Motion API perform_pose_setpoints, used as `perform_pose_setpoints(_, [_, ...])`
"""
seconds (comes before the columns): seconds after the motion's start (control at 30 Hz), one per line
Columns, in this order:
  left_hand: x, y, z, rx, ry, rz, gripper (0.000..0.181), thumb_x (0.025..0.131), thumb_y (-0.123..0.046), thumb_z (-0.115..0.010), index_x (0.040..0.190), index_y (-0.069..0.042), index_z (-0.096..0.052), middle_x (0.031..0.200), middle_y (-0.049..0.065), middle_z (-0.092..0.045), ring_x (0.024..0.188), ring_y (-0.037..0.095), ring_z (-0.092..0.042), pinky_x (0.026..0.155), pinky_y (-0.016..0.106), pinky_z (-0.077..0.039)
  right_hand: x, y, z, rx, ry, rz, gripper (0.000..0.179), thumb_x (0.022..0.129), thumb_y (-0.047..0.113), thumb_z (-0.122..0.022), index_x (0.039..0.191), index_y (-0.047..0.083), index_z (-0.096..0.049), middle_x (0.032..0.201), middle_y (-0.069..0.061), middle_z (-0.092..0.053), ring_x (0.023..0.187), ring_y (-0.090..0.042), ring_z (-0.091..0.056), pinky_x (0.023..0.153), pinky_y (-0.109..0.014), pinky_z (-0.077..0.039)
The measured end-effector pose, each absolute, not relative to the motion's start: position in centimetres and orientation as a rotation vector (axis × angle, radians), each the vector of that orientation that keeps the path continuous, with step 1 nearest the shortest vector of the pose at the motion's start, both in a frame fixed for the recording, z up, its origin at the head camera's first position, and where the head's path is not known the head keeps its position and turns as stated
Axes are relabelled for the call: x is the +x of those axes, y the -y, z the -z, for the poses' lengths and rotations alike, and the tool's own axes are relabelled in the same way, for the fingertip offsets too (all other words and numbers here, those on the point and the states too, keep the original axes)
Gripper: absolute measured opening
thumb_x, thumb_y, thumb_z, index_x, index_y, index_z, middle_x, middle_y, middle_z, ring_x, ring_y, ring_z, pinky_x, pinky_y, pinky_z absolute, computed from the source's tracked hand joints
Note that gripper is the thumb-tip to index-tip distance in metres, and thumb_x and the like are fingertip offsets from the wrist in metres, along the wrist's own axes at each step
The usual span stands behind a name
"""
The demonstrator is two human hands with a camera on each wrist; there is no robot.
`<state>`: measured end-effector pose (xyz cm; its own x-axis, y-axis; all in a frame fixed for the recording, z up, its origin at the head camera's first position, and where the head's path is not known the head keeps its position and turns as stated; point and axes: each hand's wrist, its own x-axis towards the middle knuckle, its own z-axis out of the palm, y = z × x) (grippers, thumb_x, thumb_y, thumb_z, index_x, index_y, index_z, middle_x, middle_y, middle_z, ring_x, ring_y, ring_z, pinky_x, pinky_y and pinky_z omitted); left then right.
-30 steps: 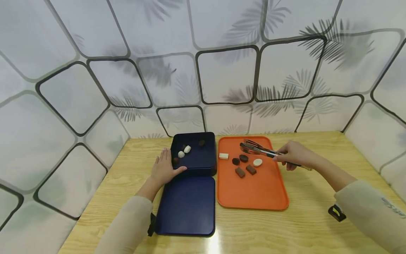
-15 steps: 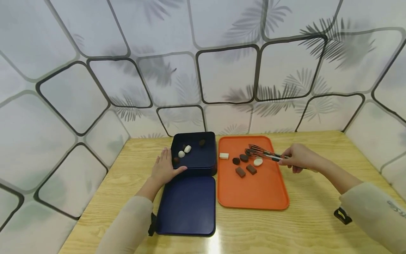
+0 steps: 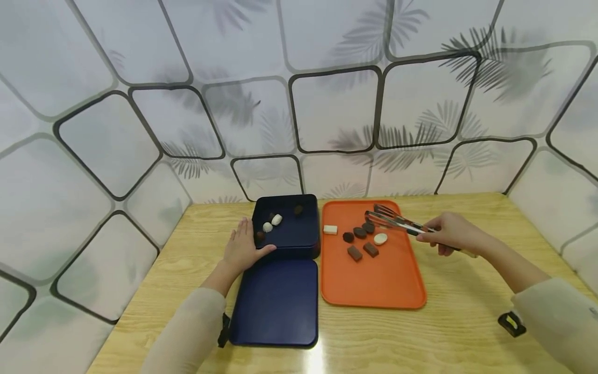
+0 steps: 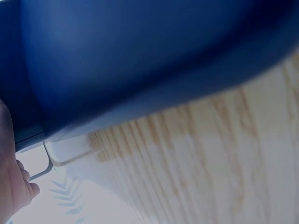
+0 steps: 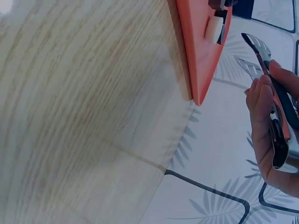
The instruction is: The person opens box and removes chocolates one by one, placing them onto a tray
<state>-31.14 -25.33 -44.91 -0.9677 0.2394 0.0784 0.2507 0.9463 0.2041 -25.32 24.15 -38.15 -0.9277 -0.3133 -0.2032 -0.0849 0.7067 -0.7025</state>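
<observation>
My left hand (image 3: 242, 246) lies spread with straight fingers along the left rim of a navy box (image 3: 296, 236), its thumb over the front edge. White and dark chocolates sit inside; one white chocolate is the oval piece (image 3: 276, 219). My right hand (image 3: 450, 234) grips metal-and-black kitchen tongs (image 3: 411, 226) over the right side of an orange tray (image 3: 374, 283). In the right wrist view, the arms of the tongs (image 5: 264, 65) stand apart with nothing between the tips. Just below those tips, a dark oval chocolate (image 3: 368, 228) lies beside another dark chocolate (image 3: 359, 232).
Also on the tray are brown rectangular chocolates (image 3: 371, 249), a white oval one (image 3: 380, 239) and a white block (image 3: 330, 229). A flat navy lid (image 3: 275, 306) lies in front of the box. A patterned curtain (image 3: 336, 111) stands behind the wooden table (image 3: 369, 340).
My right hand has drawn the tongs to the right, and their arms have spread. A dark oval chocolate now shows on the tray beneath the tips. My left hand has stayed put.
</observation>
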Motion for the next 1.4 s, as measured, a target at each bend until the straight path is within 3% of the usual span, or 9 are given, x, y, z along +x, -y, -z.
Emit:
perform_pose_setpoints(0.17, [-31.1,25.4,45.1,-0.388,3.041,0.336,0.106,0.083,-0.062,-0.059,0.146,0.013,-0.016,0.152,0.031,-0.016,0.142,0.04,-0.016,0.112,0.056,-0.018,-24.6,-24.0,38.6,-0.308,-2.636,1.061,0.036,0.089,0.034,-0.065,0.095,-0.002,-0.065,0.059,-0.005,-0.055,0.042,-0.014,-0.05,0.042,-0.035,-0.048])
perform_pose_setpoints(0.53, [-31.1,25.4,45.1,-0.378,3.01,0.406,0.107,0.082,-0.061,-0.061,0.145,0.013,-0.017,0.151,0.032,-0.017,0.142,0.041,-0.017,0.111,0.056,-0.02,-24.1,-23.2,39.8,-0.251,-2.605,1.169,0.048,0.081,0.036,-0.074,0.109,-0.001,-0.06,0.049,0.001,-0.044,0.039,-0.009,-0.037,0.038,-0.027,-0.036])
perform_pose_setpoints(0.97, [-31.0,25.2,45.0,-0.363,3.051,0.444,0.107,0.083,-0.06,-0.06,0.146,0.012,-0.013,0.153,0.031,-0.013,0.143,0.041,-0.012,0.113,0.054,-0.018,-24.0,-22.5,39.6,-0.23,-2.607,1.221,0.05,0.079,0.037,-0.076,0.108,0.0,-0.06,0.052,-0.001,-0.047,0.042,-0.01,-0.041,0.04,-0.029,-0.041])
perform_pose_setpoints(1.4, [-31.1,25.6,45.0,-0.433,3.006,0.477,0.106,0.083,-0.058,-0.063,0.145,0.014,-0.016,0.151,0.032,-0.017,0.141,0.043,-0.017,0.112,0.055,-0.021,-24.7,-21.3,38.6,-0.309,-2.603,1.217,0.048,0.081,0.036,-0.074,0.11,-0.001,-0.061,0.05,0.001,-0.044,0.041,-0.009,-0.039,0.039,-0.027,-0.038])
